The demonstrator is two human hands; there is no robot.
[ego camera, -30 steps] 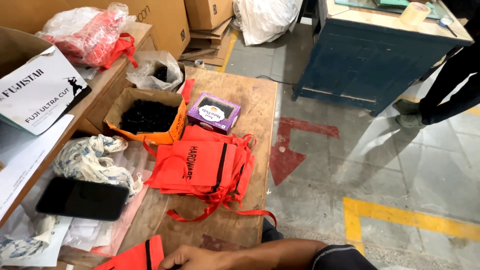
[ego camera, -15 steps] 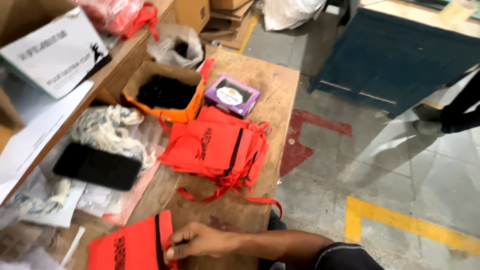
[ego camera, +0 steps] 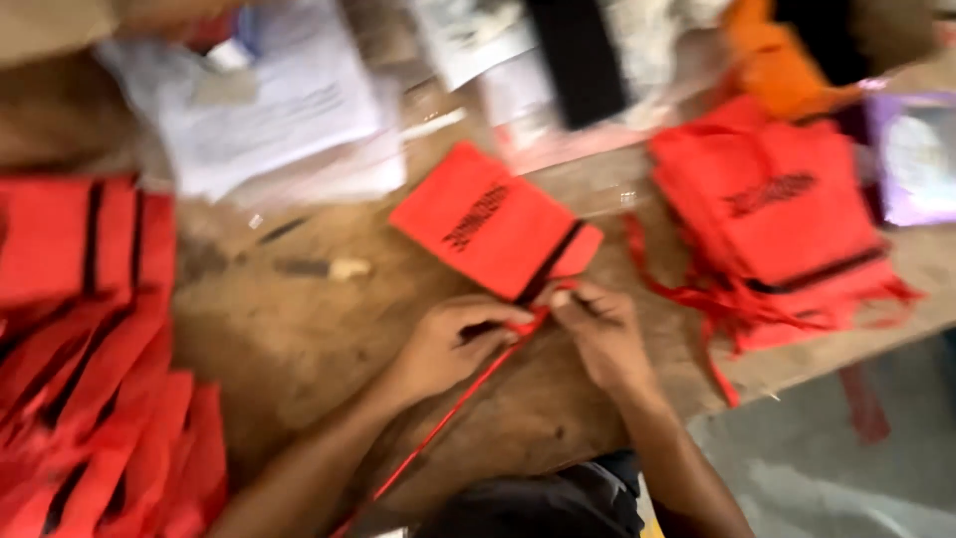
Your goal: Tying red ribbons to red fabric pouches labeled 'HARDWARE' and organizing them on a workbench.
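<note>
The whole view is smeared by motion blur, so the dark print on the small flat red fabric pouch with a black band [ego camera: 495,228] cannot be read, and the far edge of the worn wooden table [ego camera: 299,339] dissolves into vague shapes. That pouch lies near the middle of the table, its near corner touching both hands. The left hand [ego camera: 453,344] is curled, fingertips pinched on a thin red drawstring [ego camera: 438,423] that runs down toward the body and is cut off at the bottom edge. The right hand [ego camera: 602,334] is closed, pinching at the pouch's black-banded corner. To the right sits a stack of similar red pouches [ego camera: 772,214] with loose ribbons hanging over the table edge. To the left, a heap of red pouches [ego camera: 85,369] is cropped by the frame. Behind lie blurred white papers [ego camera: 269,105].
</note>
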